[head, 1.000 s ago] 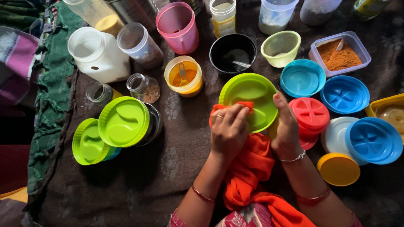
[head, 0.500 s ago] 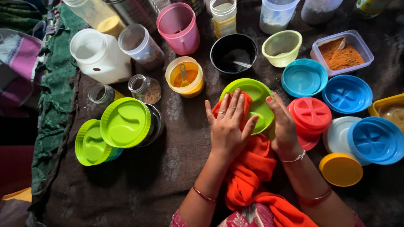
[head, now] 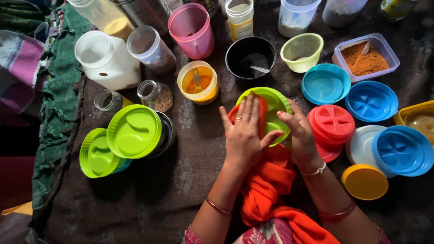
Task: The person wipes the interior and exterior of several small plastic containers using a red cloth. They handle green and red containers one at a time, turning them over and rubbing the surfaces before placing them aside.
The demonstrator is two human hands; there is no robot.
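Observation:
My left hand (head: pixel 244 133) lies flat with fingers spread, pressing an orange cloth (head: pixel 266 190) against the inside of a lime green lid (head: pixel 275 108). My right hand (head: pixel 300 135) grips that lid by its right rim and holds it tilted above the dark mat. The cloth trails down from the lid toward my lap. Part of the lid is hidden under my left hand and the cloth.
Open jars and tubs stand around: a yellow tub with a spoon (head: pixel 198 82), a black bowl (head: pixel 251 58), a pink jar (head: pixel 192 29), a box of orange powder (head: pixel 366 56). Loose lids lie right: teal (head: pixel 325 84), blue (head: pixel 370 100), red (head: pixel 331 124), yellow (head: pixel 364 181). Green-lidded containers (head: pixel 133 132) sit left.
My left hand opened from a bunched grip to flat fingers and slid the cloth up across the green lid. The right hand kept its hold on the rim.

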